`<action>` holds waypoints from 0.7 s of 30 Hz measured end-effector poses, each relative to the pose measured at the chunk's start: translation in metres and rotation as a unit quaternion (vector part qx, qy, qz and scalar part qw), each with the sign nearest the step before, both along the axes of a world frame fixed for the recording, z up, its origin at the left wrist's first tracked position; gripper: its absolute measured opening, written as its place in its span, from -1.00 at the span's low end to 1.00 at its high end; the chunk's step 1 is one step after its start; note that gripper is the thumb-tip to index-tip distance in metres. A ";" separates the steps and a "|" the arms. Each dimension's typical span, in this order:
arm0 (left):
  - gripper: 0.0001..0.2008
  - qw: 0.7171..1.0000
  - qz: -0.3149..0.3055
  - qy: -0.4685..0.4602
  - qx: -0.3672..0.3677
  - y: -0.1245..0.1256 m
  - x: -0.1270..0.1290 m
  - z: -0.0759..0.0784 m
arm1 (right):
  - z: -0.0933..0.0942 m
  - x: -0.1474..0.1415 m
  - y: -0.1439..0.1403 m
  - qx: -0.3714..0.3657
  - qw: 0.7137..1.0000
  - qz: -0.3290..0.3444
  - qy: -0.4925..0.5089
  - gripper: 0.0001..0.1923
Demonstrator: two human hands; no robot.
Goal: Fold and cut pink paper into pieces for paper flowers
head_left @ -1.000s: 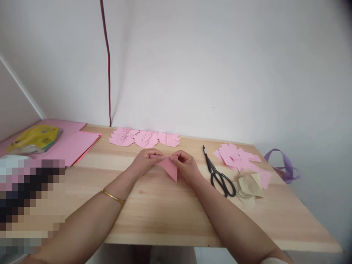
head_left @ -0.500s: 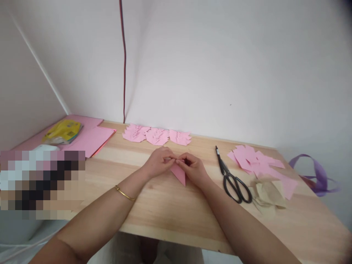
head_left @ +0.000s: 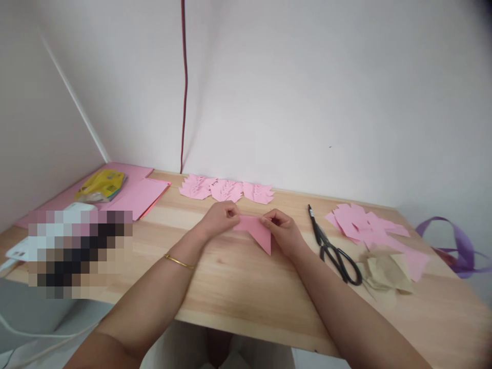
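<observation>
A folded piece of pink paper (head_left: pixel 258 230) is stretched between my two hands above the middle of the table, one pointed flap hanging toward me. My left hand (head_left: pixel 222 219) pinches its left end with closed fingers. At its upper right, my right hand (head_left: pixel 282 230) grips the paper between thumb and fingers. Behind my hands, several cut pink paper shapes (head_left: pixel 226 190) with jagged edges lie in a row near the wall. To the right of my right hand rest black-handled scissors (head_left: pixel 338 259), with a black pen (head_left: pixel 313 220) alongside the blades.
Pink paper scraps (head_left: pixel 357 225) and crumpled tan paper (head_left: pixel 386 269) lie at the right, near a purple ribbon (head_left: pixel 457 246) at the table's edge. Pink sheets (head_left: pixel 144 197), a yellow packet (head_left: pixel 102 184) and a partly blurred-out white object (head_left: pixel 19 248) sit at the left.
My hands, which were close together on the paper, have moved apart, and more of the folded paper shows between them. The whole view has shifted slightly.
</observation>
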State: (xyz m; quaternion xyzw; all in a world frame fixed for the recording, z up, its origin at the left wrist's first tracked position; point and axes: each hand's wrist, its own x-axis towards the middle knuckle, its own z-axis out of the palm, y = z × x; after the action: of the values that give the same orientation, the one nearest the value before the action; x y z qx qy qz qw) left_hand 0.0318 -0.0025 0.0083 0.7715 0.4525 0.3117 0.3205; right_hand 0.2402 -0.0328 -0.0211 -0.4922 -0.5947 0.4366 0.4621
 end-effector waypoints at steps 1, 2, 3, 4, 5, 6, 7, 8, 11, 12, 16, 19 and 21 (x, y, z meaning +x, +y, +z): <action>-0.91 1.000 0.011 -0.004 -0.009 0.002 -0.003 0.000 | 0.000 0.000 0.000 -0.009 1.000 -0.005 0.018 -0.70; -0.91 1.000 0.022 -0.004 -0.017 0.004 -0.006 -0.001 | 0.001 0.000 0.001 -0.016 0.999 -0.007 0.036 -0.69; -0.90 0.999 0.032 -0.007 -0.023 0.005 -0.008 -0.001 | 0.001 0.000 0.001 -0.019 0.999 -0.008 0.050 -0.69; -0.90 0.999 0.038 -0.011 -0.027 0.006 -0.009 -0.001 | 0.001 0.000 0.002 -0.019 0.998 -0.008 0.059 -0.70; -0.90 0.999 0.038 -0.015 -0.032 0.007 -0.010 -0.002 | 0.001 0.000 0.002 -0.017 0.998 -0.007 0.064 -0.70; -0.89 0.998 0.039 -0.019 -0.035 0.008 -0.011 -0.002 | 0.002 0.000 0.002 -0.013 0.998 -0.006 0.064 -0.71; -0.88 0.998 0.038 -0.024 -0.037 0.008 -0.011 -0.002 | 0.002 0.000 0.002 -0.009 0.998 -0.005 0.062 -0.72; -0.88 0.998 0.038 -0.027 -0.039 0.008 -0.011 -0.002 | 0.002 0.001 0.002 -0.007 0.998 -0.004 0.060 -0.73; -0.88 0.998 0.047 -0.028 -0.036 0.007 -0.012 -0.002 | 0.002 0.002 0.002 -0.012 0.998 0.005 0.060 -0.73; -0.88 0.998 0.052 -0.028 -0.033 0.007 -0.012 -0.002 | 0.002 0.002 0.002 -0.017 0.998 0.008 0.062 -0.73; -0.87 0.993 0.071 -0.084 -0.042 0.007 -0.012 -0.003 | 0.000 0.002 0.005 -0.035 0.994 0.004 0.100 -0.72; -0.78 0.979 0.049 -0.176 -0.094 0.005 -0.010 -0.004 | -0.002 0.002 0.006 -0.041 0.988 -0.009 0.146 -0.72; -0.72 0.968 0.025 -0.209 -0.135 0.003 -0.006 -0.005 | -0.002 0.001 0.006 -0.040 0.987 -0.004 0.155 -0.73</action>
State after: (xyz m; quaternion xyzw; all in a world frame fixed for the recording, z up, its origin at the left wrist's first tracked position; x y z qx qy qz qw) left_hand 0.0257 0.0005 0.0030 0.6274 0.4323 0.4101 0.5013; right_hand 0.2416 -0.0266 -0.0231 -0.4392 -0.4959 0.5293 0.5301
